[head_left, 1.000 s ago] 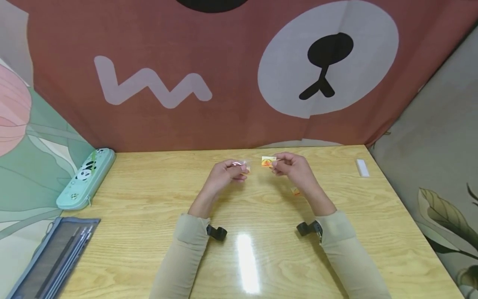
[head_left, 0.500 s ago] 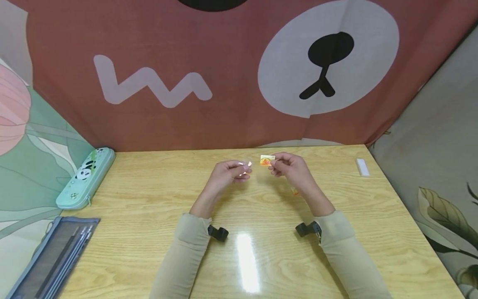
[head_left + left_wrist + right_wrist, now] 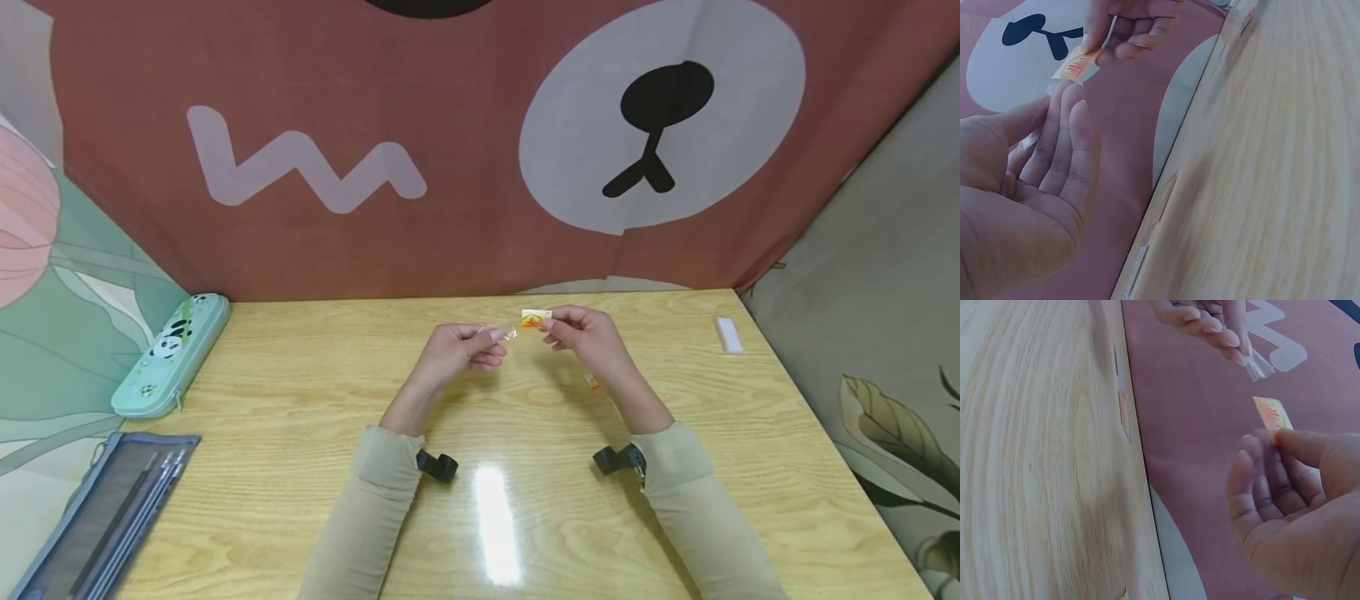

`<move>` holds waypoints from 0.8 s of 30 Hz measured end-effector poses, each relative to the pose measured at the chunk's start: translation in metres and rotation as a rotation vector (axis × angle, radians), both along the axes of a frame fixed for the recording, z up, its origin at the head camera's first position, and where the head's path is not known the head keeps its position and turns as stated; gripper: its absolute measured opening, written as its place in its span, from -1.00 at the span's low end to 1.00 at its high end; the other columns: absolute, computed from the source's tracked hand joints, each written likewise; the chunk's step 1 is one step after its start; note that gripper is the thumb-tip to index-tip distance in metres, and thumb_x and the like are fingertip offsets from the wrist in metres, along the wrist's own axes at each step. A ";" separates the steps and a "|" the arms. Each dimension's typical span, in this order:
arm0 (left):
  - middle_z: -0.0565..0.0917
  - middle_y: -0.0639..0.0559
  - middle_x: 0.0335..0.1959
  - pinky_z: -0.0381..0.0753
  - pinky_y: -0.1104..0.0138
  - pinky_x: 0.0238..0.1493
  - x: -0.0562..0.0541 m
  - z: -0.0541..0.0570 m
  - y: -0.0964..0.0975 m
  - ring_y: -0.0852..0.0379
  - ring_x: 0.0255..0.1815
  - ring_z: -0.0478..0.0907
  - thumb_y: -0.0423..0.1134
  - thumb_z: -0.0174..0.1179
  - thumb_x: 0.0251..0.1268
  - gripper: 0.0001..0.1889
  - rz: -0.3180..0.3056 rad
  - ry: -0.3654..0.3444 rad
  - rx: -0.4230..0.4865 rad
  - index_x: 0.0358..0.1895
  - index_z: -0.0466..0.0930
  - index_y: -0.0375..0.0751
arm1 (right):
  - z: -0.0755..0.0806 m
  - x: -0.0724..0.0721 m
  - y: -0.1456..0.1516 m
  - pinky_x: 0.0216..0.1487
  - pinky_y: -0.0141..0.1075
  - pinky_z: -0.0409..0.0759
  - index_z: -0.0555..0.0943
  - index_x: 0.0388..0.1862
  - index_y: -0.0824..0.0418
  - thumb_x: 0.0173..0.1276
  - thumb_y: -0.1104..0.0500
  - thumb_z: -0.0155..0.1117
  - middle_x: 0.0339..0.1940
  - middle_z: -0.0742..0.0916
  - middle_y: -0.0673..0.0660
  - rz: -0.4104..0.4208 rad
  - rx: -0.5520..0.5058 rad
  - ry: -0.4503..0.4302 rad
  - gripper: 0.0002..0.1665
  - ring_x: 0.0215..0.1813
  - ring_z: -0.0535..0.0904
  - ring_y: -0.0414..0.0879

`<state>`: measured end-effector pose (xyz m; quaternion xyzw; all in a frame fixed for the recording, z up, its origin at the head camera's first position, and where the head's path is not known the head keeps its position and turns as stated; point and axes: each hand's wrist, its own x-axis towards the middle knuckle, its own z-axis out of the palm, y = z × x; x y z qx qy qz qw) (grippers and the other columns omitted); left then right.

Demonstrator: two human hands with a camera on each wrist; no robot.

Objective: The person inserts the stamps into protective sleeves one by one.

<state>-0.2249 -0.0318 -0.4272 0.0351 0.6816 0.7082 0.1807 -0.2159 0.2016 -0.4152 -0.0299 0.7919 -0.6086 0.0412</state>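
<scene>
Over the far middle of the table, my left hand (image 3: 459,348) pinches a small piece of clear plastic film (image 3: 511,334) between thumb and fingers. The film also shows in the right wrist view as a crinkled, see-through strip (image 3: 1260,366). Opposite it, my right hand (image 3: 588,335) pinches a small card-like piece (image 3: 536,319), white and yellow with an orange print. One of its edges looks toothed in the right wrist view. Film and printed piece are close but apart. Another small orange-and-white piece (image 3: 592,382) lies on the table, partly hidden by the right wrist.
A small white block (image 3: 728,335), like an eraser, lies at the far right of the wooden table (image 3: 300,500). At left are a mint panda pencil case (image 3: 172,358) and a blue-edged mesh pouch (image 3: 112,517) of pencils. A printed curtain (image 3: 450,242) hangs behind the table.
The film in my left hand has turned and now points toward the printed piece, as the left hand edged right. My right hand has barely moved, drifting slightly left and up.
</scene>
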 end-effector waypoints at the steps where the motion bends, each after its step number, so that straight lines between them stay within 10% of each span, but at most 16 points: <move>1: 0.77 0.06 -0.48 0.81 0.11 -0.10 0.000 0.000 0.000 0.24 -0.46 0.75 -0.29 0.25 0.44 -0.72 -0.005 0.001 -0.002 0.02 0.69 -0.48 | 0.000 0.000 0.000 -0.09 -0.32 0.76 0.64 0.10 0.35 0.49 0.10 0.28 -0.11 0.78 0.24 -0.006 0.001 -0.002 -0.63 -0.23 0.71 -0.24; 9: 0.79 0.04 -0.43 0.81 0.11 -0.08 0.000 0.000 0.002 0.25 -0.45 0.74 -0.27 0.25 0.45 -0.70 -0.014 -0.007 -0.019 0.04 0.68 -0.47 | 0.002 0.002 -0.003 -0.14 -0.30 0.79 0.61 0.07 0.38 0.46 0.18 0.31 -0.36 0.80 -0.09 -0.017 -0.079 0.019 -0.67 -0.32 0.72 -0.24; 17: 0.73 -0.32 0.03 0.76 0.08 0.07 -0.001 0.001 0.001 0.24 -0.30 0.76 -0.31 0.11 0.55 -0.69 0.083 0.043 0.004 0.23 0.61 -0.32 | 0.001 0.002 -0.003 -0.09 -0.22 0.79 0.59 0.09 0.40 0.49 0.20 0.26 -0.34 0.78 -0.11 -0.012 -0.107 -0.003 -0.68 -0.30 0.71 -0.21; 24: 0.78 -0.28 -0.07 0.80 0.08 -0.04 -0.001 0.002 -0.001 0.19 -0.36 0.79 -0.35 0.16 0.48 -0.68 0.107 0.051 0.021 0.22 0.49 -0.29 | 0.002 0.002 -0.003 -0.08 -0.20 0.79 0.60 0.08 0.38 0.49 0.20 0.26 -0.33 0.77 -0.10 -0.006 -0.102 0.004 -0.69 -0.29 0.71 -0.20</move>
